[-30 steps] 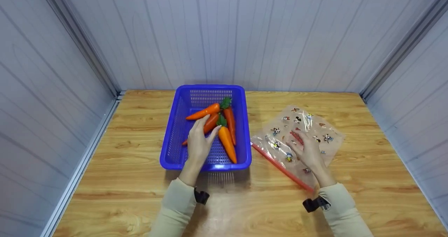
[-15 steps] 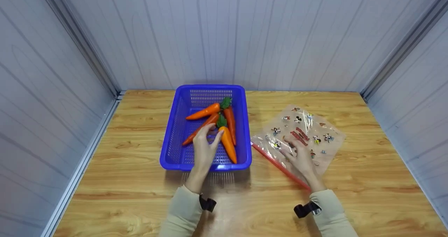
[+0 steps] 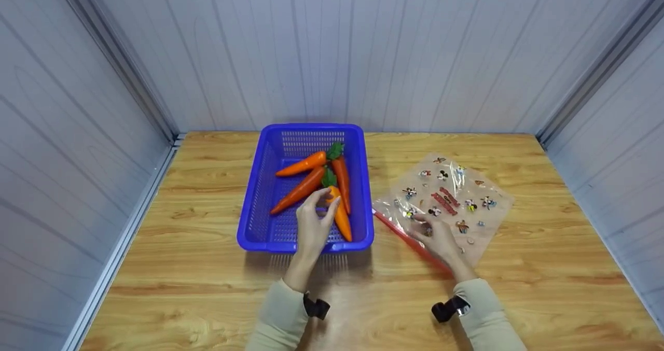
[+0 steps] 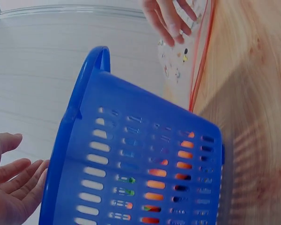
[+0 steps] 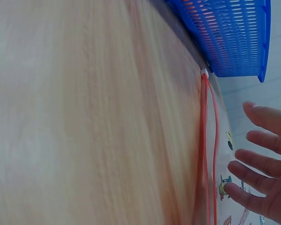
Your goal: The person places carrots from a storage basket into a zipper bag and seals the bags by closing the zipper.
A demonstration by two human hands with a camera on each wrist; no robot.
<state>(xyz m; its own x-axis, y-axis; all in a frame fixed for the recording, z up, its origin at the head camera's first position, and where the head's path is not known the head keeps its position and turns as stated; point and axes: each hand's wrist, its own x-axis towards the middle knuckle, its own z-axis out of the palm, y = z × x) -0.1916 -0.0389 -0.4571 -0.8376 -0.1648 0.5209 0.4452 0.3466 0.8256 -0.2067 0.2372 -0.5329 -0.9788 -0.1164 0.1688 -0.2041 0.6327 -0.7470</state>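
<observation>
A blue plastic basket (image 3: 249,206) stands on the table with several carrots in it, among them a dark orange carrot (image 3: 298,190) and a brighter carrot (image 3: 341,221). My left hand (image 3: 314,226) hovers over the basket's near side, thumb and fingers apart, holding nothing; the left wrist view shows it above the rim. To the right lies a clear zip bag (image 3: 487,190) printed with cartoon figures, its red zip edge (image 3: 394,226) facing the basket. Over the bag, close to that edge, my right hand (image 3: 438,237) has its fingers spread and grips nothing.
The wooden table (image 3: 197,289) runs back to a pale panelled wall (image 3: 332,50). More panels rise at both sides. Green carrot tops (image 3: 335,150) lie toward the back of the basket.
My left hand has moved right and a little toward me, from the dark carrot to over the brighter one. My right hand has drifted left toward the bag's red edge. The carrots stay put.
</observation>
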